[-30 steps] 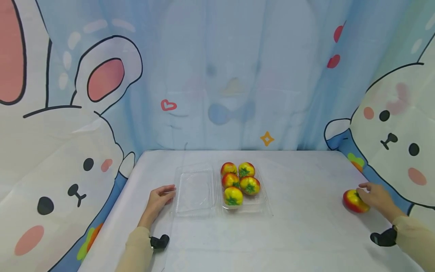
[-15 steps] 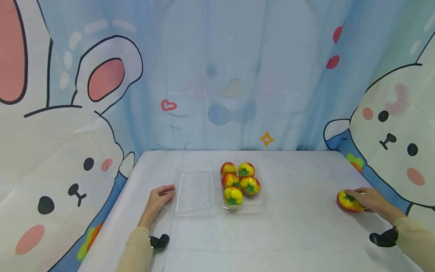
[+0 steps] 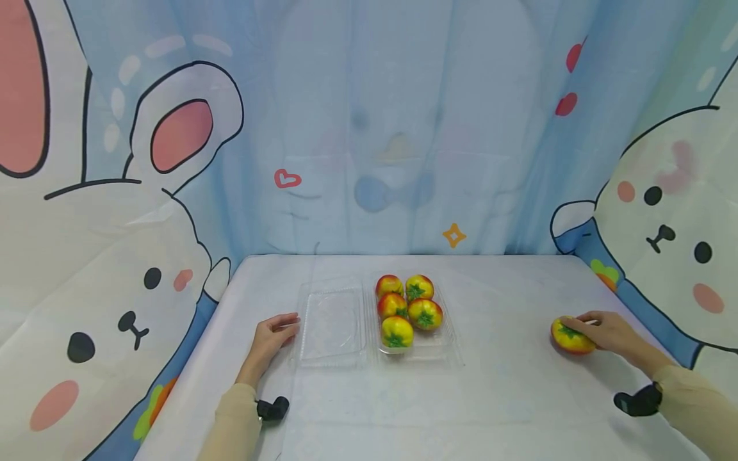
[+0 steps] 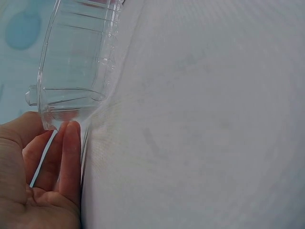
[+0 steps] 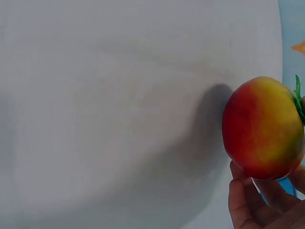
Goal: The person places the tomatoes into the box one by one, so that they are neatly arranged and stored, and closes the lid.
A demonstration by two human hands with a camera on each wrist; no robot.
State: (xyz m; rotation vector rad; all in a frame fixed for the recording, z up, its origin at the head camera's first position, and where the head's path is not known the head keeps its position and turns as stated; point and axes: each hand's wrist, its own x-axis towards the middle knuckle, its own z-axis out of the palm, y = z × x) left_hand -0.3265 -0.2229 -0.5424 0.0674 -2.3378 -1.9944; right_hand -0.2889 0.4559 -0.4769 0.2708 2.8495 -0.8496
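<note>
My right hand (image 3: 604, 331) grips a red-and-yellow persimmon (image 3: 567, 338) with a green leafy top, over the right part of the table. In the right wrist view the persimmon (image 5: 261, 128) sits among the fingertips, and its shadow falls on the cloth. My left hand (image 3: 273, 340) is at the left edge of a clear plastic box, by its open lid (image 3: 331, 325). The left wrist view has thumb and fingers of that hand (image 4: 47, 162) pinching the rim of the clear plastic (image 4: 71, 57). Several similar persimmons (image 3: 425, 314) lie in the box's other half (image 3: 429, 352).
A white cloth covers the table (image 3: 490, 397). Behind it hangs a light blue curtain (image 3: 403, 128) printed with cartoon bears and rabbits. Black wrist cameras (image 3: 639, 400) are strapped at both beige sleeves.
My right hand has taken hold of the persimmon at the right and moved left with it, toward the box. My left hand and the box look unchanged.
</note>
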